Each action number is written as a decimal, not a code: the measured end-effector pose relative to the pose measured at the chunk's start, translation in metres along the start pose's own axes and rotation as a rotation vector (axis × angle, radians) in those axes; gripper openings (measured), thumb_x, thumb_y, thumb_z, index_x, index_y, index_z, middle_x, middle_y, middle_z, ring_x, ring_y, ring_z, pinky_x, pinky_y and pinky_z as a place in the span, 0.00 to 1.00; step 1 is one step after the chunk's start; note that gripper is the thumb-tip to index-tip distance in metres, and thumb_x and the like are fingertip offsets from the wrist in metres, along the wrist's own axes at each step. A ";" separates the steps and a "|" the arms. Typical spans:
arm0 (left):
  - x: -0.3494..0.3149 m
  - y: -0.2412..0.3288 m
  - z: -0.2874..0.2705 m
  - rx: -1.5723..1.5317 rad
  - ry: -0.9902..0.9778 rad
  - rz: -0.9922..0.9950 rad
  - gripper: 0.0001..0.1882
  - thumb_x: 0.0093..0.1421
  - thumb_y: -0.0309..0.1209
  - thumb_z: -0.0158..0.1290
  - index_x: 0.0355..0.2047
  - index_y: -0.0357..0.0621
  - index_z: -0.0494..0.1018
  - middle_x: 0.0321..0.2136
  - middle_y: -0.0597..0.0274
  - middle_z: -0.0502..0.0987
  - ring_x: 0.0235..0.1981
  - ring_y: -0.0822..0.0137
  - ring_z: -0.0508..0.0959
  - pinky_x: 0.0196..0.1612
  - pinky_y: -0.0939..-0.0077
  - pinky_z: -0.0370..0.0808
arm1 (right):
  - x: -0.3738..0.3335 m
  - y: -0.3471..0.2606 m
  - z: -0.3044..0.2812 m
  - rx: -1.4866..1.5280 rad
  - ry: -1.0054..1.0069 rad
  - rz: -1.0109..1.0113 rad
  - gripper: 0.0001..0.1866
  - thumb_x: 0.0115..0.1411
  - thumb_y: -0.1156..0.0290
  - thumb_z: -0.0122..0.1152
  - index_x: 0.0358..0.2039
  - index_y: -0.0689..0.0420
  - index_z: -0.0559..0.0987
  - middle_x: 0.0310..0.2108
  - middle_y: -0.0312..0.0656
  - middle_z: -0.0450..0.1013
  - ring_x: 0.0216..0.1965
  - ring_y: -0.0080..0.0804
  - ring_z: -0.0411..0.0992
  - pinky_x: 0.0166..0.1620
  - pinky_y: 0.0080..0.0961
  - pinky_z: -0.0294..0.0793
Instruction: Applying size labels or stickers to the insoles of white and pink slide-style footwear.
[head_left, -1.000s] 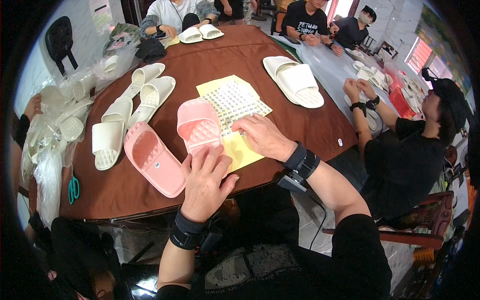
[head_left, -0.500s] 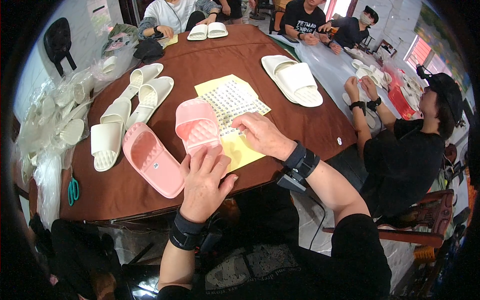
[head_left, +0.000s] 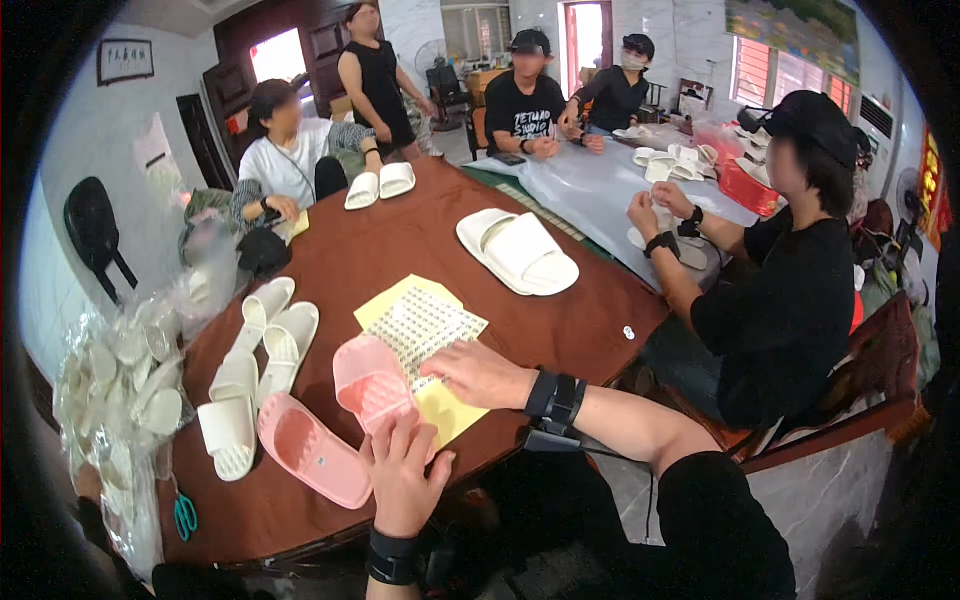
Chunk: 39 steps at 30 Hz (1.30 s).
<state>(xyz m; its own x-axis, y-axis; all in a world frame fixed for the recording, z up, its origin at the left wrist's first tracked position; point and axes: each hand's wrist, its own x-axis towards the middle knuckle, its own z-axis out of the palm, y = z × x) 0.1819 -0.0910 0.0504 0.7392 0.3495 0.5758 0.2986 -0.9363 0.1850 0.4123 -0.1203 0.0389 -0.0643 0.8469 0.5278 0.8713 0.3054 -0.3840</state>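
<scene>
One pink slipper (head_left: 368,378) lies in front of me, its heel end partly hidden under my left hand (head_left: 405,478). The fingers of that hand rest spread on the slipper, with the thumb held apart. A second pink slipper (head_left: 312,452) lies to its left, with a small round sticker on its insole. Beyond them is a sheet of small printed stickers (head_left: 425,322) on yellow backing paper (head_left: 455,412). My right hand (head_left: 478,376) is over the sheet's right side, fingers curled in and closed; whatever is between the fingertips is hidden.
White slippers (head_left: 230,425) stand at left and another white pair (head_left: 518,250) lies ahead on the brown cloth (head_left: 560,350). Teal scissors (head_left: 185,515) lie at the left edge, near bagged slippers (head_left: 120,380). A co-worker (head_left: 790,280) sits at right; other people are across the table.
The view has tilted up, so the table sits lower and more of the room shows. Both hands keep nearly the same places, left on the pink slipper, right over the sticker sheet.
</scene>
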 end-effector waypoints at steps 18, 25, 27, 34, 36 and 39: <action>0.000 0.002 0.000 0.016 -0.020 0.013 0.22 0.46 0.33 0.65 0.44 0.48 0.74 0.51 0.58 0.72 0.55 0.49 0.67 0.56 0.53 0.61 | -0.001 0.002 0.002 0.035 0.049 -0.024 0.11 0.61 0.76 0.52 0.44 0.55 0.74 0.38 0.46 0.74 0.42 0.46 0.70 0.46 0.41 0.68; -0.001 0.003 0.001 0.007 -0.022 0.010 0.22 0.46 0.32 0.64 0.44 0.48 0.74 0.51 0.57 0.72 0.55 0.49 0.67 0.56 0.52 0.62 | -0.001 0.004 0.004 0.014 0.089 -0.068 0.13 0.60 0.76 0.53 0.46 0.55 0.74 0.39 0.43 0.74 0.42 0.44 0.70 0.47 0.39 0.69; -0.001 0.002 0.001 0.011 -0.018 0.008 0.22 0.46 0.31 0.64 0.44 0.47 0.74 0.52 0.57 0.72 0.55 0.49 0.67 0.56 0.52 0.62 | -0.001 0.004 0.004 0.005 0.082 -0.071 0.13 0.59 0.76 0.53 0.46 0.55 0.75 0.39 0.43 0.74 0.42 0.44 0.70 0.47 0.39 0.69; -0.003 -0.003 0.005 0.024 -0.032 0.020 0.24 0.47 0.35 0.64 0.45 0.49 0.74 0.53 0.59 0.71 0.56 0.50 0.66 0.57 0.50 0.60 | -0.001 0.003 0.003 0.002 0.077 -0.038 0.12 0.58 0.76 0.54 0.44 0.54 0.76 0.37 0.42 0.75 0.42 0.43 0.71 0.47 0.38 0.70; -0.003 -0.003 0.005 0.033 -0.035 0.018 0.24 0.47 0.35 0.64 0.46 0.49 0.74 0.53 0.58 0.71 0.56 0.50 0.66 0.58 0.50 0.59 | 0.000 0.002 0.003 -0.010 0.086 -0.035 0.12 0.58 0.77 0.55 0.43 0.54 0.76 0.36 0.42 0.75 0.41 0.43 0.71 0.46 0.38 0.71; -0.002 -0.002 0.005 0.025 -0.039 0.016 0.24 0.47 0.35 0.65 0.46 0.49 0.74 0.53 0.58 0.71 0.56 0.49 0.66 0.58 0.50 0.60 | 0.000 0.001 0.002 -0.010 0.111 -0.034 0.12 0.57 0.77 0.56 0.43 0.54 0.77 0.35 0.42 0.75 0.40 0.43 0.71 0.45 0.39 0.71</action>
<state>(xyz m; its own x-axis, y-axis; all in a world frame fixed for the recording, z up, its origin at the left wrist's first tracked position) 0.1826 -0.0894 0.0451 0.7671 0.3359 0.5466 0.3011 -0.9408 0.1555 0.4127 -0.1192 0.0368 -0.0399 0.7829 0.6208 0.8743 0.3282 -0.3577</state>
